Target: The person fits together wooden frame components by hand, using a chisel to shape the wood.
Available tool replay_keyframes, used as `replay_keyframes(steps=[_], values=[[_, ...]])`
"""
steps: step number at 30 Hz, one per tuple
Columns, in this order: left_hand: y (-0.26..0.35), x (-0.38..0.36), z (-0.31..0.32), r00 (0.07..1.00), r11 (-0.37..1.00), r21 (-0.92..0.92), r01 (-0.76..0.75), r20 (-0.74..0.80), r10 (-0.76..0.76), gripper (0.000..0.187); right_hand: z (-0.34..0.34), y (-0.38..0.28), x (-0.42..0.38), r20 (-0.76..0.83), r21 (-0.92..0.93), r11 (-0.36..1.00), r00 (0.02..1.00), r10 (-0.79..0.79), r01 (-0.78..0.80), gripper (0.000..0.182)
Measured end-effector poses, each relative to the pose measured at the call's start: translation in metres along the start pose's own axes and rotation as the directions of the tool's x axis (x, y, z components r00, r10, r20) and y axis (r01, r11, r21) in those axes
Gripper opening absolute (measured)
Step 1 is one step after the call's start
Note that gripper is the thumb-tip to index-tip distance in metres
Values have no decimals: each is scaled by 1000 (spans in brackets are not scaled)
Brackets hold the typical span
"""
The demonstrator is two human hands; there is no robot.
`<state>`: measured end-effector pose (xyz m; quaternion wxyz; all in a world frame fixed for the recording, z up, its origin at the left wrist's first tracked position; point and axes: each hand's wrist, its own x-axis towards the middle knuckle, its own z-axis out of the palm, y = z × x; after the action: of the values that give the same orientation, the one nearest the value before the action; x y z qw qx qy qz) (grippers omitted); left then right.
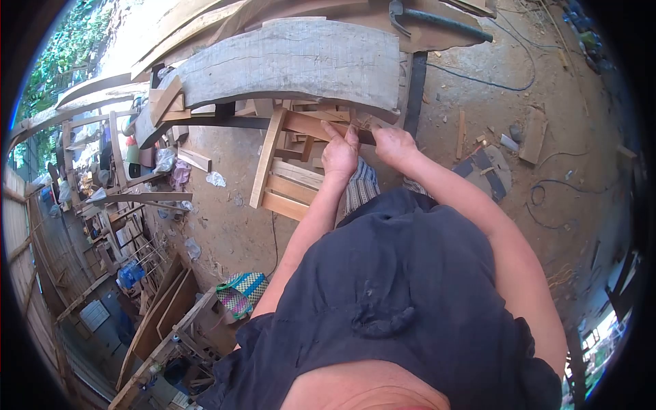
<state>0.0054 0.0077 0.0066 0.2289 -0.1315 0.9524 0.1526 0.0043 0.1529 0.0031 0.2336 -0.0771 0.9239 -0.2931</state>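
Note:
A wooden frame with slats [266, 157] stands by my legs, below the edge of a thick grey plank [294, 58]. My left hand [340, 154] is closed on a reddish-brown rail [304, 124] of this frame, its fingers lying over the rail's near edge. Close by on the right, my right hand [395, 145] is closed, with its thumb side toward the left hand. What it grips is hidden by the fingers. Between the two hands lies a small tuft of wood shavings [361, 124].
A hammer [398, 17] and a long dark bar [447, 26] lie beyond the plank. Offcuts [533, 137] and a cable [540, 195] are on the dirt floor at right. A checkered woven bag [242, 294] and stacked boards [171, 307] stand at lower left.

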Motion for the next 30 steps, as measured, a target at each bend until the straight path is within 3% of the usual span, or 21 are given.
replay_keyframes(steps=[7, 10, 17, 23, 25, 30], values=[[-3, -1, 0, 999, 999, 14, 30, -35, -30, 85, -28, 0, -33, 118, -29, 1000, 993, 3, 0, 20], [2, -1, -3, 999, 1000, -23, 14, -30, -15, 85, -32, 18, -54, 167, -87, 994, 983, 78, -65, 18], [-3, 3, -2, 1000, 1000, -9, 14, -3, -14, 85, -1, -3, 9, 47, -21, 999, 998, -44, 45, 19], [-4, 4, -1, 999, 1000, -7, 23, -24, -23, 85, -18, 3, -21, 119, -34, 999, 992, -37, 41, 23], [-3, 3, -4, 999, 999, -13, 34, -13, -34, 85, -36, 12, -48, 158, -54, 998, 986, 49, -41, 22], [0, 1, -6, 999, 999, -21, 29, 15, -29, 85, -20, 5, -24, 148, -59, 998, 988, 35, -26, 21]])
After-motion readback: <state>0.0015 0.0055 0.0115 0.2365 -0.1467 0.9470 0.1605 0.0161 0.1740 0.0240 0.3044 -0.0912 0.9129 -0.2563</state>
